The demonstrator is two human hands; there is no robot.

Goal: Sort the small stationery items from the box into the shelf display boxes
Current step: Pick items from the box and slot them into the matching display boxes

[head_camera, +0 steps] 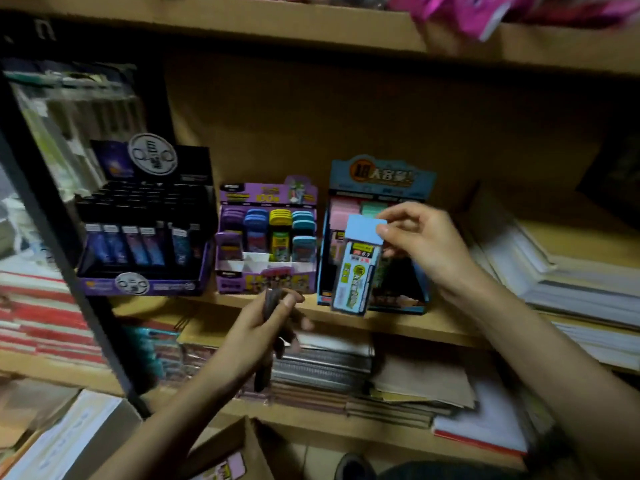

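Right hand (420, 244), thumb and fingers pinching the cap of a flat, blue-capped clear plastic lead case (358, 268), held upright against the front of the blue cardboard display box (381, 174). Left hand (266, 327) curled round blurred dark slim items (272, 303) at the wooden shelf lip (398, 327), before the purple display box (266, 271). Open shelf depth behind both boxes.

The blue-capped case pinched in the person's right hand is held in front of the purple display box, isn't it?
Not the purple one. In the head view, the right hand pinches the blue-capped case in front of the blue display box, which stands right of the purple display box.
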